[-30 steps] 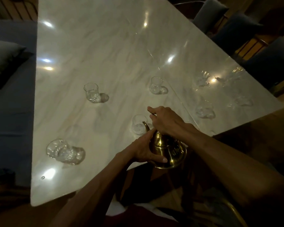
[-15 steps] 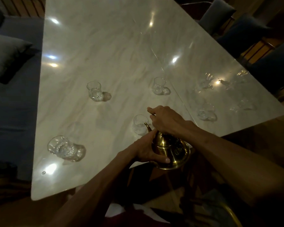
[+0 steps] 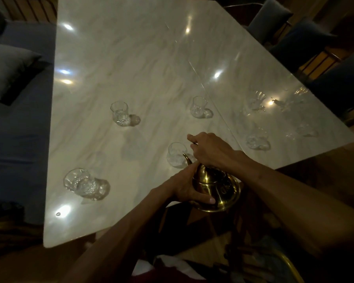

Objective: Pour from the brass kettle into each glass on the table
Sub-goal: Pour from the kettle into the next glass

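The brass kettle [image 3: 217, 188] hangs tilted over the near edge of the marble table [image 3: 143, 58], its spout pointing at the rim of the nearest glass [image 3: 176, 154]. My right hand [image 3: 211, 150] grips the kettle's handle from above. My left hand [image 3: 187, 185] cups the kettle's body from the left. More clear glasses stand on the table: one at the near left [image 3: 80, 183], one at mid left [image 3: 120, 113], one in the middle [image 3: 198, 107], one to the right [image 3: 255, 139]. Fainter glasses stand further right [image 3: 258, 101].
A blue sofa with a grey cushion [image 3: 6, 68] runs along the table's left side. Blue chairs [image 3: 294, 33] stand at the far right. A brass chair frame [image 3: 290, 266] shows at the bottom right.
Both hands and the kettle keep the same pose by the nearest glass. The view has shifted slightly.
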`<state>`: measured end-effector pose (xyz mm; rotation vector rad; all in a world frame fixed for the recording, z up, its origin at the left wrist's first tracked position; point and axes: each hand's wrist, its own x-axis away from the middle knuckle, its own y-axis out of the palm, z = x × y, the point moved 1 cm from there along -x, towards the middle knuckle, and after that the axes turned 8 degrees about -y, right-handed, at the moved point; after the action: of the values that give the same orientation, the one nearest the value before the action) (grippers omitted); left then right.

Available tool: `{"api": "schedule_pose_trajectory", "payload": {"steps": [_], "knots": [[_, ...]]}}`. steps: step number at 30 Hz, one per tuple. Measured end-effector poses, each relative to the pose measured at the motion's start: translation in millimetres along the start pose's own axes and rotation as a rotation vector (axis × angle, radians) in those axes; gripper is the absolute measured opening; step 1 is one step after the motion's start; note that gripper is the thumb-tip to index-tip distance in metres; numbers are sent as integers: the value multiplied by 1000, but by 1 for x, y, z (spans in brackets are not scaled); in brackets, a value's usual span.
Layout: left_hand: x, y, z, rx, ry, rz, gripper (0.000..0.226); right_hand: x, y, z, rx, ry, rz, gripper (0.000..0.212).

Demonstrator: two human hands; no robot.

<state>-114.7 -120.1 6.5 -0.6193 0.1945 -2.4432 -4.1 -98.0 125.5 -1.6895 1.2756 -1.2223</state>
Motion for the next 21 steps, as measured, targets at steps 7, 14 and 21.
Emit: {"api": "schedule_pose_trajectory", "payload": {"steps": [7,14,21], "knots": [[2,-3,0,-1,-4,0,113,-1,0,-3,3,12,10,47],[5,-5,1,10,-6,-5,116,-2,0,-3,-13,36,11,48],[6,-7,2,6,-1,-10,112,-3,-1,-5,25,25,11,47]]}}
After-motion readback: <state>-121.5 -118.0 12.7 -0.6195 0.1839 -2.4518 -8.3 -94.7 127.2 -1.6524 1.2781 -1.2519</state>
